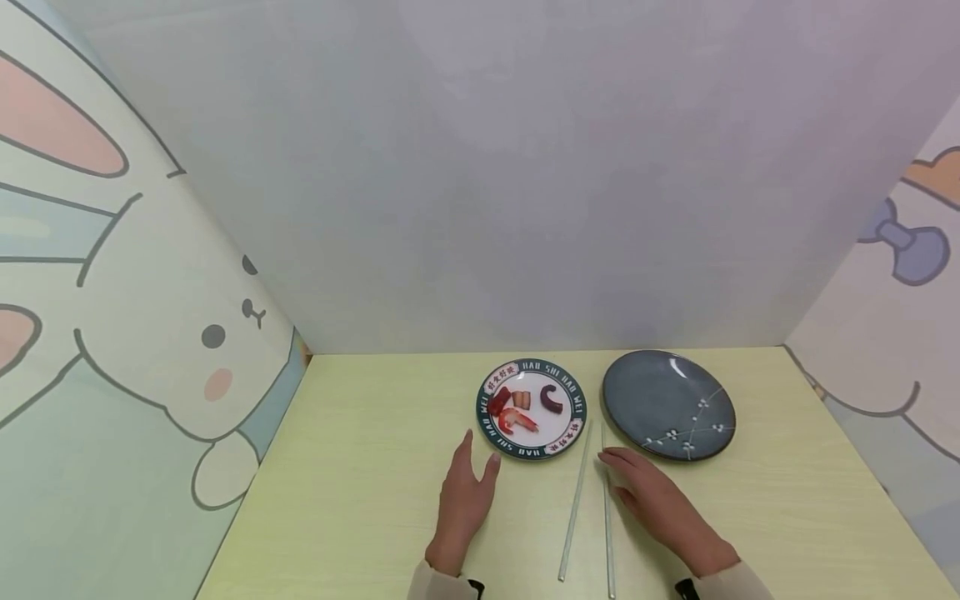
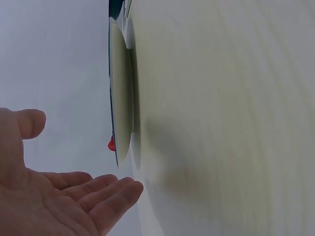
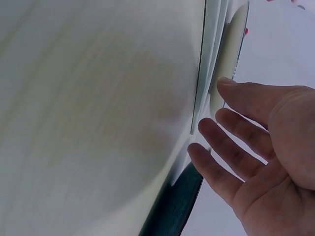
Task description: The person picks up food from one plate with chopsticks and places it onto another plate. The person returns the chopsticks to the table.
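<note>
My left hand [image 1: 465, 500] hovers low at the near left of a small round plate [image 1: 553, 432], thumb spread from the fingers, holding nothing. On that plate lie a shrimp [image 1: 519, 420], a dark red piece [image 1: 498, 402], a striped meat piece [image 1: 521, 400] and a dark curved piece [image 1: 551, 398]. Two pale chopsticks [image 1: 575, 508] lie lengthwise on the table, slightly apart. Over the right chopstick [image 1: 608, 542] reach the fingertips of my right hand [image 1: 660, 504]. In the right wrist view, its fingers are loosely bent, with a gap between thumb and fingers.
A larger dark grey plate [image 1: 660, 404] with white blossoms stands right of the small plate, beyond my right hand. Behind the pale wooden table [image 1: 360, 467] rises a plain whitish wall [image 1: 540, 208]. Cartoon-printed panels [image 1: 150, 350] flank both sides.
</note>
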### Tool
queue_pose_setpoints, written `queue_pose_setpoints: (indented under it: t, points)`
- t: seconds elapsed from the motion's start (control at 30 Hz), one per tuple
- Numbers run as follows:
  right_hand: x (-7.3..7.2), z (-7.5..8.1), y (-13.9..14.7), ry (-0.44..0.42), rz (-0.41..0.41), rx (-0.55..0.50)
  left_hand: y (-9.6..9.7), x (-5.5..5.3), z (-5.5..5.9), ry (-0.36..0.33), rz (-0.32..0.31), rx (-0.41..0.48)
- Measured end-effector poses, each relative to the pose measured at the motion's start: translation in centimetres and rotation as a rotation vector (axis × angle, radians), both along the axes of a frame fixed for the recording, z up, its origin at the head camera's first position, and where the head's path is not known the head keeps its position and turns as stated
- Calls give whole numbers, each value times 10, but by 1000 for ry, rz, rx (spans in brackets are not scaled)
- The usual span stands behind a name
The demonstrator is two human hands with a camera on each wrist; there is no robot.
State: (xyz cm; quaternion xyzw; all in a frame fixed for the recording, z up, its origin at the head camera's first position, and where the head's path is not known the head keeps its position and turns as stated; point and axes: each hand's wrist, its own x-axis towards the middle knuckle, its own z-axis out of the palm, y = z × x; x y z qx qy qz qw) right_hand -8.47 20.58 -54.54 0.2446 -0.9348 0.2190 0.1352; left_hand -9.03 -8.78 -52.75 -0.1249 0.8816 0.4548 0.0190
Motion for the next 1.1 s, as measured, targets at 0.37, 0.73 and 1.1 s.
queue_pose_setpoints:
  t: [0.37,0.73,1.1]
  points:
    - [-11,1,-2,-48,41,30,4,-5,0,29,21,73]
    - [-18,-2,-2,-52,130,74,7,-10,-5,25,31,160]
    - [-21,3,-8,-112,133,109,11,-14,-6,24,72,210]
